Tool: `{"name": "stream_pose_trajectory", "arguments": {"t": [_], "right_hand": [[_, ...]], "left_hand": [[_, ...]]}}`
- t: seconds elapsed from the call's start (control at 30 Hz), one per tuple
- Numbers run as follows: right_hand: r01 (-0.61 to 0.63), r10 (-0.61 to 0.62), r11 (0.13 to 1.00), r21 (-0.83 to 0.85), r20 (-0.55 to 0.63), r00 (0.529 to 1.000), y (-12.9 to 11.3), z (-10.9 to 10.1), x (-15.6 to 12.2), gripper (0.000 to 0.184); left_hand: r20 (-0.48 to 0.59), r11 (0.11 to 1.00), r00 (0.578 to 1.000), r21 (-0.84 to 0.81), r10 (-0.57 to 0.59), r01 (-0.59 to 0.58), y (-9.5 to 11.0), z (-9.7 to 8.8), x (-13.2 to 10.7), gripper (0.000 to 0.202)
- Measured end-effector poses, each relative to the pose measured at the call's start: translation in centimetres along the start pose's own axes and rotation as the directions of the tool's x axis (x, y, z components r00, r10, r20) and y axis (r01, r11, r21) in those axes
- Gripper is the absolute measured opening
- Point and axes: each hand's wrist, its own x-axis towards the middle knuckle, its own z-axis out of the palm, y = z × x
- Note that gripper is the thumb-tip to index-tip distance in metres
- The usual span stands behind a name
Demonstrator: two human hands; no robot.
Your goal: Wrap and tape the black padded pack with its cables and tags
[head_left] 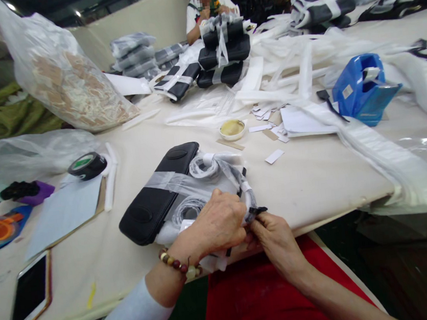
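On the near edge of the table lies a black leather-look bag point(144, 214), with clear plastic wrapped across its middle. Beside its body are coils of thin whitish-grey wrapped cord point(202, 166), and a plastic-wrapped strap point(247, 194) with black ends curves along the right side. My left hand point(221, 223) is curled closed over the bag's near right corner, its fingertips hidden. Close by on the right, my right hand point(278, 237) pinches at the strap's black end; what lies between the two hands is mostly covered.
A phone point(28, 296), card sheets point(69, 212) and black tape roll point(87, 165) lie left. Beyond are a round dish point(232, 129), paper slips point(275, 156), a blue tape dispenser point(361, 89) and stacked wrapped bags point(224, 51). A person point(224, 2) sits opposite.
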Motion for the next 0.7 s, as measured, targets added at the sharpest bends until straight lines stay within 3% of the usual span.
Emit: {"name": "stream_pose_trajectory", "arguments": {"t": [0.17,0.33,0.53,0.7], "right_hand": [[-0.182,0.181,0.942,0.283,0.029,0.983,-0.7,0.0,-1.5,0.028],[-0.301,0.245,0.822,0.484,0.177,0.953,-1.0,0.1,-2.1,0.03],[-0.326,0.205,0.807,0.492,0.285,0.936,-0.7,0.1,-1.5,0.017],[-0.309,0.197,0.823,0.477,0.272,0.942,-0.6,0.0,-1.5,0.017]], "left_hand": [[0.023,0.999,1.0,-0.032,-0.016,0.017,0.1,0.0,-0.1,0.009],[0.009,1.0,1.0,-0.012,-0.015,0.016,0.0,0.1,-0.2,0.01],[0.171,1.0,0.985,-0.013,0.012,-0.01,-0.2,-0.9,0.4,0.012],[0.269,0.997,0.96,-0.045,0.075,-0.065,-0.8,-2.1,0.5,0.014]]}}
